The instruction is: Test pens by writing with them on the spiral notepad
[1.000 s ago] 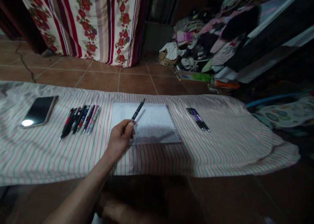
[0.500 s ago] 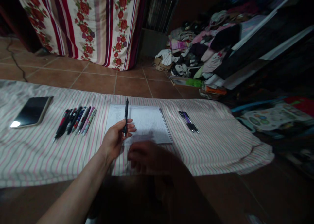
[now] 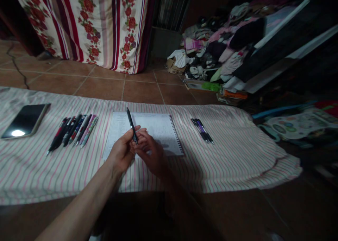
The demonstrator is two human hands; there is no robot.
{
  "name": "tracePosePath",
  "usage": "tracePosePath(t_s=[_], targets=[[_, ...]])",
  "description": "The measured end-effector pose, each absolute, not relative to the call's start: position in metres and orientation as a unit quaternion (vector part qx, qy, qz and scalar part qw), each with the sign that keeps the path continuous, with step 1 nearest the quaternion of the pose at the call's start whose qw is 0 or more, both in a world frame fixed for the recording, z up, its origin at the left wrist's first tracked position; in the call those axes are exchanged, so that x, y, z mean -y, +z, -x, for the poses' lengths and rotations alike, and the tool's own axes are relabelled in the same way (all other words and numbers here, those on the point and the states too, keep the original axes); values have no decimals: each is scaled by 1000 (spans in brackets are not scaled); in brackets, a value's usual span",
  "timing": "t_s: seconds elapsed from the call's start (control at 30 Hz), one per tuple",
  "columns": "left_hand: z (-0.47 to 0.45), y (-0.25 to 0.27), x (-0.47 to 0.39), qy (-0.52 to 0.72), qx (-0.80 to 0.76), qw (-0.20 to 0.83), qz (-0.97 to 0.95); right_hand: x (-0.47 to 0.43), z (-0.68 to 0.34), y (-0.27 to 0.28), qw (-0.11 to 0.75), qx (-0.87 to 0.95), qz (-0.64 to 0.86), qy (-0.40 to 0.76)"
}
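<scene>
Right near the middle of the frame, the left hand [image 3: 121, 151] has a black pen [image 3: 130, 120] pinched between thumb and fingers, closed on its lower part. The pen leans, its upper end pointing up and slightly toward the frame's left, above an open spiral notebook [image 3: 155, 123] with writing on its pages. Just beside it, the right hand [image 3: 154, 156] brings its partly curled fingers to the pen's lower end; whether they grip it or merely touch it, I cannot tell. The notebook lies on a surface covered by a striped cloth [image 3: 243, 153], its spiral binding toward the right of the frame. At centre left, a row of assorted pens [image 3: 72, 130] lies side by side, with a dark-screened phone [image 3: 25, 119] farther out at the left edge. Right of the notebook, well apart from it, rests a small group of black and purple pens [image 3: 202, 131]. A floral curtain [image 3: 105, 26] hangs at upper left, and heaped clothes [image 3: 211, 47] fill the upper right.
</scene>
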State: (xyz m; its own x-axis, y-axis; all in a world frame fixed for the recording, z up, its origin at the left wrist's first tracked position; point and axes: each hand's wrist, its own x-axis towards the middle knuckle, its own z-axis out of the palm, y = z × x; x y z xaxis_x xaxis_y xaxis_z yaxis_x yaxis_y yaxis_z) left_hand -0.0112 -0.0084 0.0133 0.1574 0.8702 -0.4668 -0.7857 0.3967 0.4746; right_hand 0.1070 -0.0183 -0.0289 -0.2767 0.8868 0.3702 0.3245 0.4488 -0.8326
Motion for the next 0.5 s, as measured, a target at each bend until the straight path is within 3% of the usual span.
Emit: tracePosePath(t_s=[0.23, 0.37, 0.5], targets=[[1, 11, 10, 548, -355, 753, -85, 20, -113, -22, 430, 748, 460, 212], [0, 8, 7, 554, -355, 750, -70, 19, -129, -7, 524, 637, 512, 239], [1, 7, 7, 548, -371, 746, -72, 38, -152, 26, 613, 575, 435, 322]])
